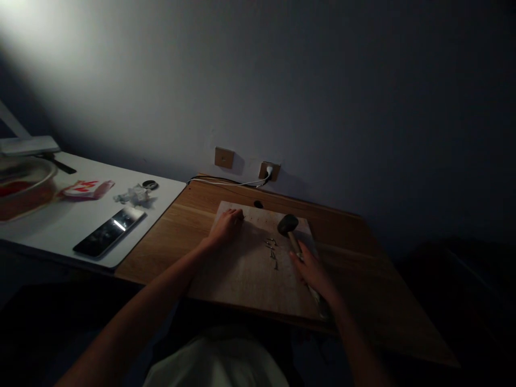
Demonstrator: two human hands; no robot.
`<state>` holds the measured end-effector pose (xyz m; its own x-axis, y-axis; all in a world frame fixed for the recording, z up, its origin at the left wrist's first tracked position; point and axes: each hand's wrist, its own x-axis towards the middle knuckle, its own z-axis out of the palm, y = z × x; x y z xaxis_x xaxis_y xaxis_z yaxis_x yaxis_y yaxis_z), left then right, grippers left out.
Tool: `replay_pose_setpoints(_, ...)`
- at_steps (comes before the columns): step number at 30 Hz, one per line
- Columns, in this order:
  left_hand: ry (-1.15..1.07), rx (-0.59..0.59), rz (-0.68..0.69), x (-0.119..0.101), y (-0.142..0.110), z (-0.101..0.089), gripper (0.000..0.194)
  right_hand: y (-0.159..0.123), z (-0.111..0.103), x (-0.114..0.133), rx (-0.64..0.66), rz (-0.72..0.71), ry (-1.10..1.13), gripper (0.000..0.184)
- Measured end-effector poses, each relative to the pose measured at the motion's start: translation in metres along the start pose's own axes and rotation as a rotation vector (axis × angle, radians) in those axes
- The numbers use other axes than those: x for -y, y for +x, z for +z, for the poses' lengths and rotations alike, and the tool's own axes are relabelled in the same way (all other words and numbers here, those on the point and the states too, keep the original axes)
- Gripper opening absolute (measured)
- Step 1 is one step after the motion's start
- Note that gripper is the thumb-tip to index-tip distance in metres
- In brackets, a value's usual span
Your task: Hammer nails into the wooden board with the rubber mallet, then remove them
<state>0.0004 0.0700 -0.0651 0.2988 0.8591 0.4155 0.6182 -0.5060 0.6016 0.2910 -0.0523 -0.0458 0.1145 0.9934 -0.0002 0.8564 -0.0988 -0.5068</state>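
A pale wooden board (250, 274) lies on a brown wooden table (363, 269). My left hand (226, 226) rests near the board's far left corner, fingers pinched together around something small that I cannot make out. My right hand (312, 269) lies over the handle of a hammer (288, 226), whose dark head rests on the board near its far right. Several small nails (272, 250) lie on the board between my hands.
A white table to the left holds a phone (109, 231), a crumpled wrapper (133, 194), a red-and-white packet (84, 189) and a bowl (24, 188). Wall sockets (269, 170) with a white cable sit behind the table. The room is dim.
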Motion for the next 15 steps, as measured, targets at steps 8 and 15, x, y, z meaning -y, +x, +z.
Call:
replay_pose_setpoints(8, -0.003, -0.011, 0.005, -0.001, -0.003, -0.002, 0.016, 0.0, 0.007, -0.002, -0.005, -0.057, -0.225, 0.063)
replay_pose_setpoints(15, 0.003, -0.027, -0.005, 0.002, -0.001, 0.001, 0.013, 0.003, 0.016, -0.022, -0.101, -0.084, -0.041, 0.063)
